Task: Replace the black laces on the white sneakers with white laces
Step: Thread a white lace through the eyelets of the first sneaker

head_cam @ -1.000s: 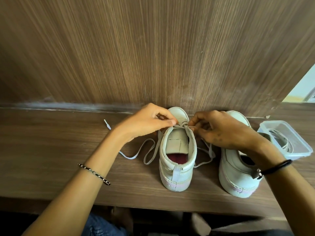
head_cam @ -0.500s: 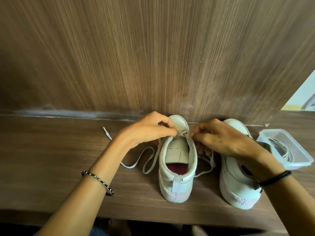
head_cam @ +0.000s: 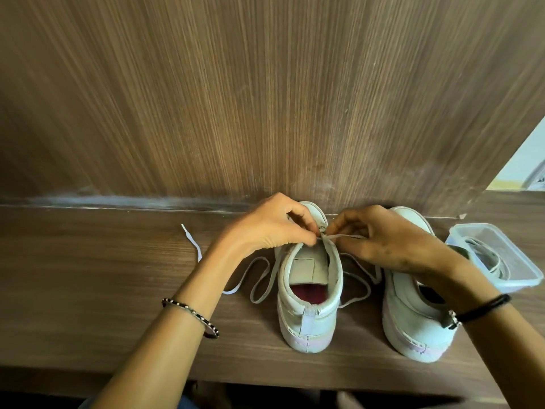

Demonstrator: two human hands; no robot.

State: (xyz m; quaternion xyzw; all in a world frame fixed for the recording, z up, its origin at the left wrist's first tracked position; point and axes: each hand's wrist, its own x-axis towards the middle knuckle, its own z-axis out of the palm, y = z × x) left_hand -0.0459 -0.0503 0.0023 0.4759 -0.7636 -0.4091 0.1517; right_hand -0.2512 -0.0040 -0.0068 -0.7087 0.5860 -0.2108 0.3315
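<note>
**While the left hand (head_cam: 271, 228) and right hand (head_cam: 383, 240) pinch a white lace (head_cam: 345, 237), two sneakers stand on the desk (head_cam: 103, 276)**

Head view: each hand's thumb and fingertips are curled tight on the lace, above the top eyelets of the left sneaker (head_cam: 309, 314). Its heel faces the person. Loose lace trails on the desk on both sides of it. The right sneaker (head_cam: 413, 329) stands just beside it. A clear container (head_cam: 528, 276) holding pale laces (head_cam: 486, 258) sits far right.

The counter (head_cam: 88, 276) and back panel (head_cam: 265, 98) show brown, finely streaked wood grain, matt. The middle sneaker (head_cam: 306, 318) looks smooth, leather-like, faintly shiny; its white lace (head_cam: 192, 242) is flat cloth, and the box (head_cam: 528, 280) at right clear plastic.
</note>
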